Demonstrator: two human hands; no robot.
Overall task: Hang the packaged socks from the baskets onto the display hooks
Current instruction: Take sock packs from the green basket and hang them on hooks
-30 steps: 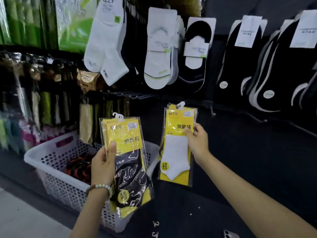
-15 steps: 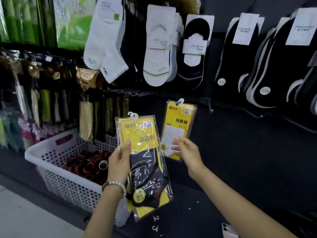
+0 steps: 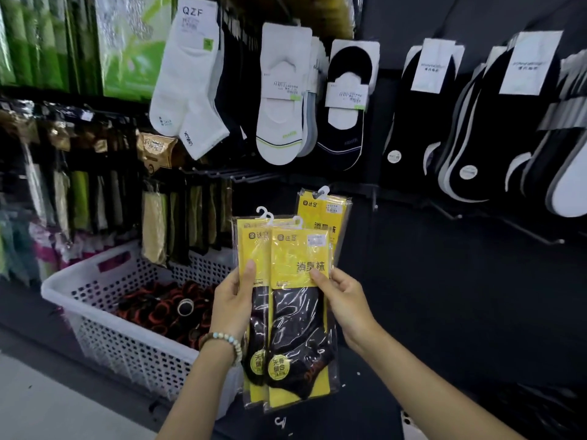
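Left hand [image 3: 233, 300] grip clenched on yellow sock packs [image 3: 295, 312], right hand [image 3: 344, 301] grip pinching front pack, black socks inside, white hooks.

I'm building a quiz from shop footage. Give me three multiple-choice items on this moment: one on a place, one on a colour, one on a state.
1. Where is the white basket?
A. left of the hands
B. right of the hands
C. above the hooks

2. What colour is the card in the held sock packs?
A. green
B. yellow
C. red

3. How is the pack with white socks?
A. in the basket
B. on the floor
C. hanging, ungripped

A: it sits lower left.
B: yellow card shows behind dark socks.
C: left hand and right hand grip only the front packs.
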